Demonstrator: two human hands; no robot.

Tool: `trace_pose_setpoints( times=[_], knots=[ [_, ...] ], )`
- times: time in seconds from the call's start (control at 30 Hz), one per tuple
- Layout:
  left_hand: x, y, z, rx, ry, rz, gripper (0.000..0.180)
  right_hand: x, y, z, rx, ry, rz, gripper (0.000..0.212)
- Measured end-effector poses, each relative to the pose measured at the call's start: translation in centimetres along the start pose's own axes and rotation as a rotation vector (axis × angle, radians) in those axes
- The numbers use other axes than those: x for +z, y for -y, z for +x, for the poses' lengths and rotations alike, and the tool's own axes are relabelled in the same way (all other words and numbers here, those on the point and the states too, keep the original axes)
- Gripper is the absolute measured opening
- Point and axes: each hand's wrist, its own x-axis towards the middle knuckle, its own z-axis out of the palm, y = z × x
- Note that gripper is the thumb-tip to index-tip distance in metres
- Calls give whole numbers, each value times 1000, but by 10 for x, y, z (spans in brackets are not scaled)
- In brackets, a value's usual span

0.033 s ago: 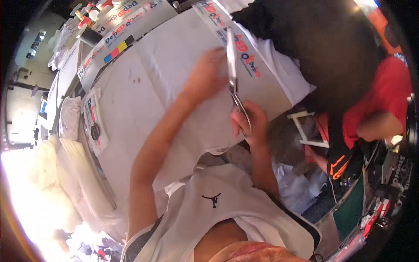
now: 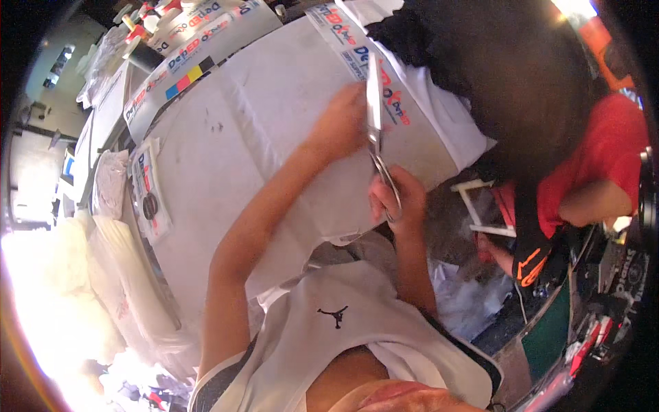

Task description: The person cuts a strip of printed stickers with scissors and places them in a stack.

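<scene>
My right hand [image 2: 405, 198] is wrapped round the handles of large metal scissors [image 2: 375, 122]. Their blades look closed and point away from me, over a printed strip [image 2: 397, 110] with red and blue lettering. My left hand [image 2: 343, 125] is just left of the blades, low over the white sheet or board [image 2: 274, 89] on the table. Its fingers are partly behind the scissors and blurred, so I cannot tell whether they hold anything. White cloth [image 2: 446, 113] hangs beyond the strip at the right.
Another printed strip [image 2: 206, 51] lies at the far left beside several rolls and bottles. A printed packet [image 2: 151, 185] with a dark round piece lies near the left edge. At the right, a person in a red shirt [image 2: 604, 147] is close to a white frame [image 2: 489, 226].
My hands and the scissors have shifted a little to the right and slightly toward me. The scissors remain in my right hand.
</scene>
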Motion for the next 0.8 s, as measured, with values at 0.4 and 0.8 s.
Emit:
trace_pose_setpoints(
  times=[0.4,0.8],
  knots=[
    [-65,-40,-112,-30,260,94,63,-46,17,-83,-20,-70,-127,33],
    [-252,-23,-271,-633,124,92,33,-38,19,-75,510,479,-230,47]
  ],
)
